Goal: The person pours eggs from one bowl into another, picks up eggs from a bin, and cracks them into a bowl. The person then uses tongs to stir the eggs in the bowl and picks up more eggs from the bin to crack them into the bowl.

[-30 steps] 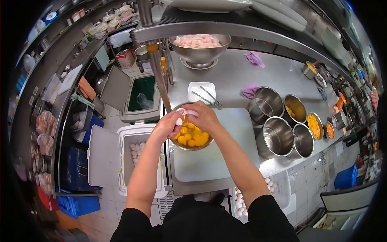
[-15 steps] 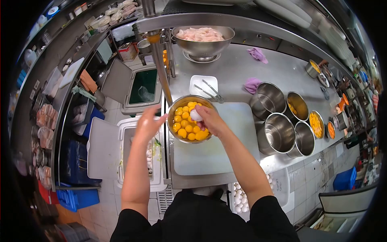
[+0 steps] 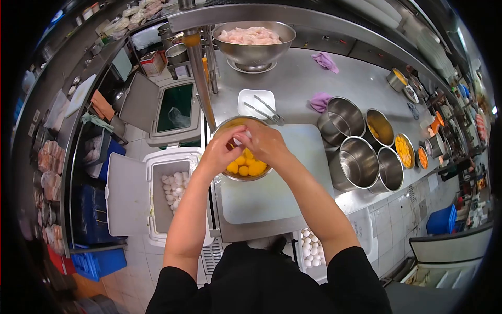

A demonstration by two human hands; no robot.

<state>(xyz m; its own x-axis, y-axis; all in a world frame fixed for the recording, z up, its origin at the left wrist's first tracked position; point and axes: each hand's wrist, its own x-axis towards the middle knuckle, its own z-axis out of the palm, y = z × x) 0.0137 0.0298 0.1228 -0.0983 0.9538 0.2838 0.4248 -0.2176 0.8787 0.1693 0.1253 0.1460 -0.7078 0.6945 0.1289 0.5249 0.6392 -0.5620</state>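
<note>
Over a steel bowl point(image 3: 243, 178) of cracked eggs, both my hands meet around a white egg point(image 3: 242, 137). My left hand point(image 3: 222, 152) has its fingers closed on the egg from the left. From the right, my right hand point(image 3: 265, 142) grips it too. Several whole egg yolks point(image 3: 248, 163) show below the hands in the bowl; the rest of the bowl's inside is hidden. The bowl rests at the left end of a pale cutting board point(image 3: 272, 199). Whether the eggshell is cracked cannot be seen.
Left of the counter stands a lidded bin point(image 3: 149, 209) holding white shells. A crate of whole eggs point(image 3: 312, 248) sits below the counter's front edge. Steel pots point(image 3: 355, 165) stand at the right. Tongs point(image 3: 269, 110) lie on a white tray point(image 3: 256, 97), and a bowl of pale meat point(image 3: 253, 47) stands behind.
My left hand has moved from the bin side over the bowl and joined the right hand at the egg. The view has shifted slightly.
</note>
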